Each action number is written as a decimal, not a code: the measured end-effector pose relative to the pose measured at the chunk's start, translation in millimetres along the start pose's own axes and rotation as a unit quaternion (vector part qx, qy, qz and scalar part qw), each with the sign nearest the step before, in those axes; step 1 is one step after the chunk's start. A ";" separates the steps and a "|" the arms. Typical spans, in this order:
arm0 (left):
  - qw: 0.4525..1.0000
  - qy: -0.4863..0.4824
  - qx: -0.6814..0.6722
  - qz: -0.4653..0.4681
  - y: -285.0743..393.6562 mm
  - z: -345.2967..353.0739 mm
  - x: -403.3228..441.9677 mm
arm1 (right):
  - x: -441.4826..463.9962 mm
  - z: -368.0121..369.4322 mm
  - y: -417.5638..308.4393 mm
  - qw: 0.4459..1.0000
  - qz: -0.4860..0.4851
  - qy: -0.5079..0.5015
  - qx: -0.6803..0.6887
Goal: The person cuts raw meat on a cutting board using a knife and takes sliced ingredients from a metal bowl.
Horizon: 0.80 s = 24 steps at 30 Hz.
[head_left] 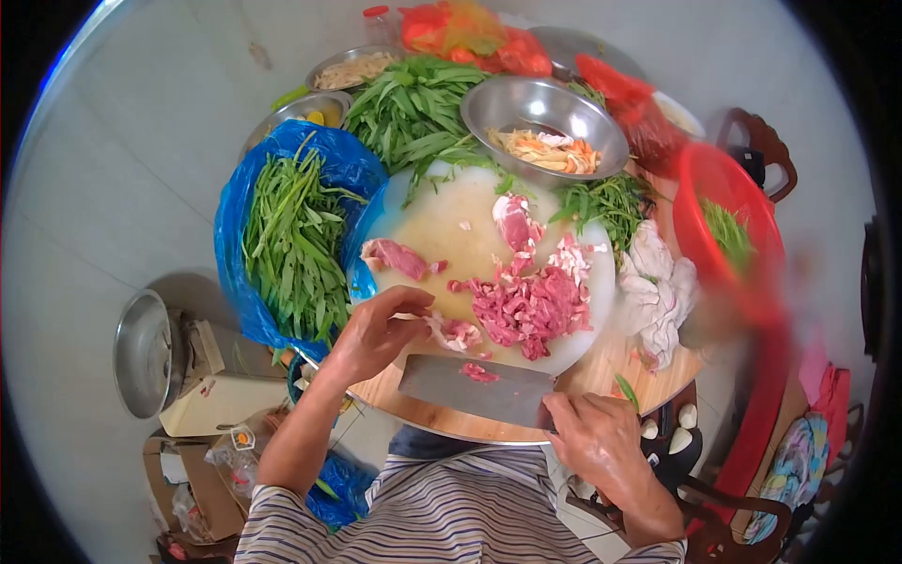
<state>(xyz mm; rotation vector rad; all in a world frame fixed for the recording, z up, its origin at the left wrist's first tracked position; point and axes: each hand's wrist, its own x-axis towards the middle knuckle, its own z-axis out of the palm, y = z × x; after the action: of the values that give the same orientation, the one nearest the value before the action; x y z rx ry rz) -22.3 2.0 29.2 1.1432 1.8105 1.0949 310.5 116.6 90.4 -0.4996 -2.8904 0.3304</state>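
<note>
My right hand [597, 437] grips a cleaver [442, 387] by its handle. The broad blade lies flat over the near edge of the round white cutting board [427, 211], with a scrap of red meat [479, 373] on it. Curled over the board's left side, my left hand [381, 329] pinches the pale end of a fatty piece of meat [453, 332]. Right of it sits a pile of cut red meat [536, 305], with white fat bits [575, 256] behind. Two larger meat chunks, one at left [399, 257] and one farther back [515, 224], also rest on the board.
Leafy greens fill a blue plastic bag [235, 211] at left; more greens [409, 103] lie behind the board. A steel bowl [479, 108] holds shredded orange and pale food. At right are a crumpled white cloth [648, 301] and a red basket [695, 188].
</note>
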 end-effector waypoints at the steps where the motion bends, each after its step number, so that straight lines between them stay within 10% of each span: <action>1: 0.999 -0.028 0.003 0.027 6.9 1.4 2.9 | 2.6 0.5 -0.4 1.000 0.001 0.000 0.000; 6: 0.955 -0.122 0.200 0.181 43.9 7.6 8.9 | 19.3 8.1 -0.2 0.997 -0.052 -0.002 -0.057; 24: 0.936 -0.110 0.280 0.185 40.1 25.6 14.7 | -39.1 -2.7 23.2 0.998 -0.002 0.021 0.053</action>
<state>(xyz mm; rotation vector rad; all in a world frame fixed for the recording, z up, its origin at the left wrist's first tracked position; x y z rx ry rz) 7.9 32.6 54.3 1.9243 1.8163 0.6077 354.4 124.7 81.5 -0.4773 -2.8157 0.4638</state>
